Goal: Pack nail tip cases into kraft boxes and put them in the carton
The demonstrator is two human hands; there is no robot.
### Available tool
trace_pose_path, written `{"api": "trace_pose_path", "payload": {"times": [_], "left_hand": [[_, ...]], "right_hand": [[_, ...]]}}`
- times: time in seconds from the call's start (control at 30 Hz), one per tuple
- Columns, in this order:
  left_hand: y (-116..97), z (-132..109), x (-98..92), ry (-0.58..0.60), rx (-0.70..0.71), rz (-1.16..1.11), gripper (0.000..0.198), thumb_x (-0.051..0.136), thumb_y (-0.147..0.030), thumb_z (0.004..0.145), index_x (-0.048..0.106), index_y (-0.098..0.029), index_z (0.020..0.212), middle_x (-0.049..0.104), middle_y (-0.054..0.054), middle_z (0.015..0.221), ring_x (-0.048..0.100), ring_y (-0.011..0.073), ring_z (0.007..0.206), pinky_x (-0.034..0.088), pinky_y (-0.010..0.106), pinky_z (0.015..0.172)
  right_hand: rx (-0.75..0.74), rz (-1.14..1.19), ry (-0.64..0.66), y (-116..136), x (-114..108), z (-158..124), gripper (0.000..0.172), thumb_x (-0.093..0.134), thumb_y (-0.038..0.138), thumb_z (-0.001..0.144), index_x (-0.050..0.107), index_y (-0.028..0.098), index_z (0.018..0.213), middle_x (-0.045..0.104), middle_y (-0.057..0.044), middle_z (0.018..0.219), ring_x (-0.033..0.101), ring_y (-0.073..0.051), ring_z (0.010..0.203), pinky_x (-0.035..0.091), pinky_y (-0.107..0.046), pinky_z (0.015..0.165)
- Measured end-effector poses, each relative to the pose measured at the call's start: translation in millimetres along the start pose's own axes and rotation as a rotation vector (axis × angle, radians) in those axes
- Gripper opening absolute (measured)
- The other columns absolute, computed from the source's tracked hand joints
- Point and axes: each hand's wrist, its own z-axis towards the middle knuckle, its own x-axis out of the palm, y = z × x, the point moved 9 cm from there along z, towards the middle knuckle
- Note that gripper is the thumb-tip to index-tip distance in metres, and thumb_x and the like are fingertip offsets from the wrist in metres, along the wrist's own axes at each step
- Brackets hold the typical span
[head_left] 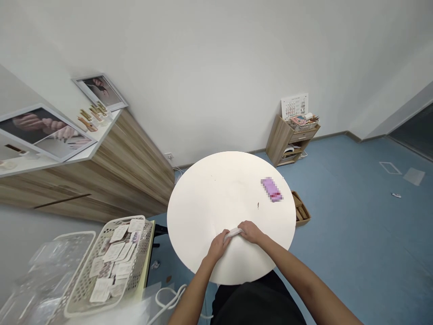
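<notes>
Head view: I'm gripping a soft white strip (233, 233) between my left hand (218, 246) and right hand (250, 233), fingers clamped on it, above the round white table (216, 194).

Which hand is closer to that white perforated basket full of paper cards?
Left. The left hand is to the right of the white perforated basket; the right hand is farther right, beyond the left hand.
</notes>
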Motion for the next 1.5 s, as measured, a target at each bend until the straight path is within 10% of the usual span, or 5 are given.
{"api": "trace_pose_path", "payload": {"times": [0.47, 0.77, 0.97, 1.23, 1.5], "left_hand": [[37.1, 34.0, -13.8, -0.196, -0.447, -0.097, 0.033, 0.054, -0.040, 0.086, 0.056, -0.024, 0.115, 0.070, 0.004, 0.096, 0.065, 0.0219, 0.090, 0.047, 0.030, 0.079], [18.7, 41.2, -28.4, -0.355, -0.189, 0.311, 0.047, 0.054, -0.032, 0.087, 0.046, -0.019, 0.132, 0.054, 0.014, 0.129, 0.051, 0.0305, 0.121, 0.042, 0.050, 0.101], [-13.0, 40.1, -5.9, -0.164, 0.150, 0.513, 0.049, 0.039, -0.013, 0.089, 0.045, -0.024, 0.136, 0.051, 0.009, 0.142, 0.040, 0.0248, 0.137, 0.015, 0.057, 0.117], [-12.4, 33.0, 12.5, -0.125, 0.124, 0.587, 0.073, 0.045, -0.022, 0.081, 0.024, -0.014, 0.150, 0.037, 0.015, 0.152, 0.032, 0.0279, 0.142, 0.010, 0.058, 0.118], [-18.7, 30.6, 7.7, -0.055, 0.142, 0.498, 0.067, 0.046, -0.018, 0.075, 0.038, -0.010, 0.141, 0.051, 0.020, 0.140, 0.043, 0.0291, 0.134, 0.019, 0.055, 0.117]], "right_hand": [[0.352, 0.129, -0.064, -38.4, 1.1, 35.2, 0.024, 0.060, 0.036, 0.087, 0.059, 0.019, 0.104, 0.064, -0.008, 0.105, 0.055, -0.023, 0.101, 0.038, -0.028, 0.083], [0.311, -0.077, -0.206, -34.0, -10.3, 36.9, 0.046, 0.057, 0.036, 0.087, 0.048, 0.021, 0.129, 0.054, -0.015, 0.129, 0.049, -0.031, 0.116, 0.040, -0.044, 0.096], [-0.103, -0.284, -0.198, 17.1, -14.1, 35.2, 0.054, 0.047, 0.018, 0.088, 0.042, 0.022, 0.141, 0.044, -0.013, 0.148, 0.026, -0.031, 0.142, 0.004, -0.061, 0.115], [-0.142, -0.365, -0.124, 19.6, 5.2, 28.8, 0.066, 0.049, 0.017, 0.080, 0.037, 0.012, 0.145, 0.042, -0.019, 0.148, 0.037, -0.033, 0.136, 0.003, -0.061, 0.116], [-0.181, -0.353, -0.047, 28.7, -5.6, 24.9, 0.063, 0.053, 0.016, 0.073, 0.048, 0.009, 0.136, 0.053, -0.022, 0.135, 0.048, -0.033, 0.125, 0.006, -0.061, 0.115]]}}
